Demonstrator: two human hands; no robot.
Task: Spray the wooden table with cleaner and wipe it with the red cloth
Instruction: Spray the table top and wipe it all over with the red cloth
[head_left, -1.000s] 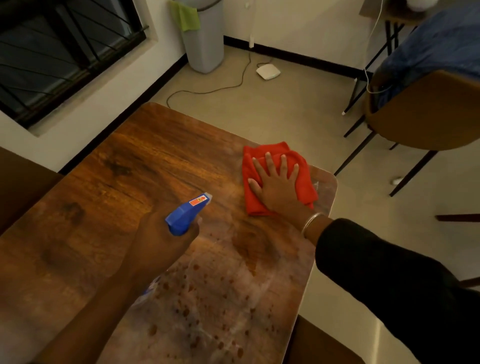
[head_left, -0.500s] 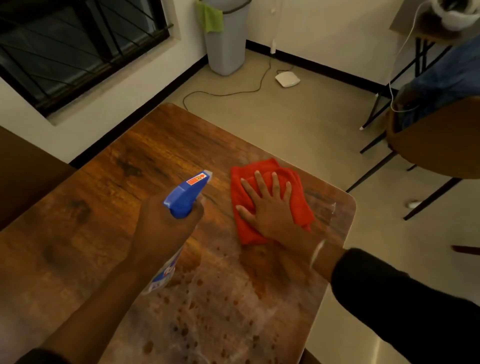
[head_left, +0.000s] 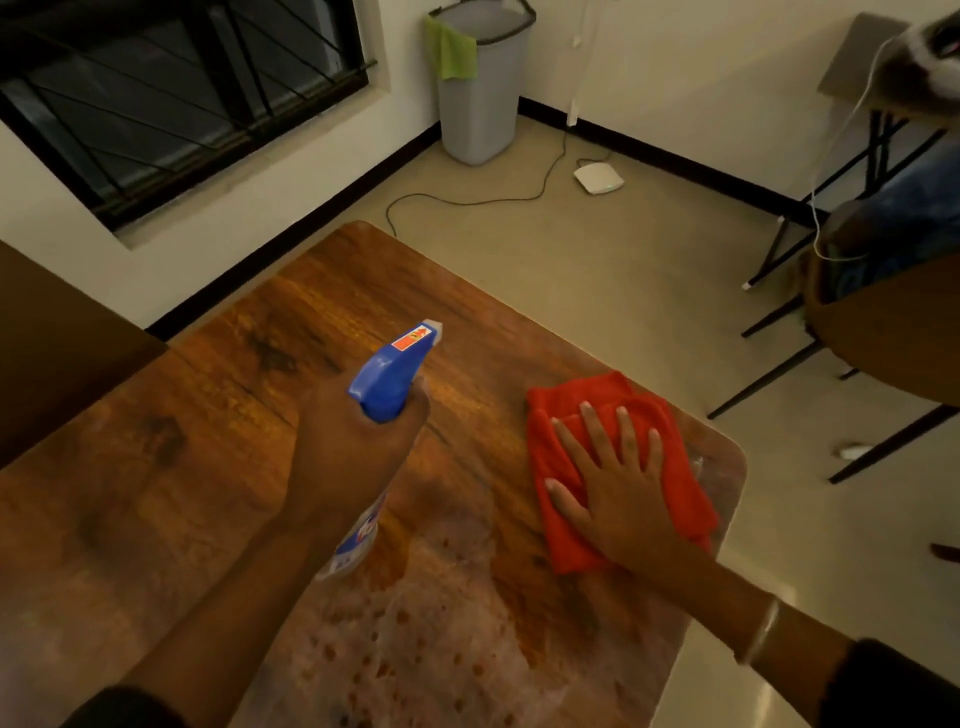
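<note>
Wooden tabletop (head_left: 218, 415) w/ wet foamy patch (head_left: 426, 623) on its near part. Left hand (head_left: 353, 457) fisted round neck of spray bottle (head_left: 387, 384), held above tabletop centre, blue nozzle aimed at far edge. Right hand (head_left: 618, 493) flat, fingers spread, palm pressing red cloth (head_left: 675, 467) near tabletop's right edge, not gripping it. Grey bin (head_left: 483, 104) on floor past tabletop's far corner.

Cloth (head_left: 613, 467) on table (head_left: 218, 467), right of spray bottle (head_left: 387, 384).
</note>
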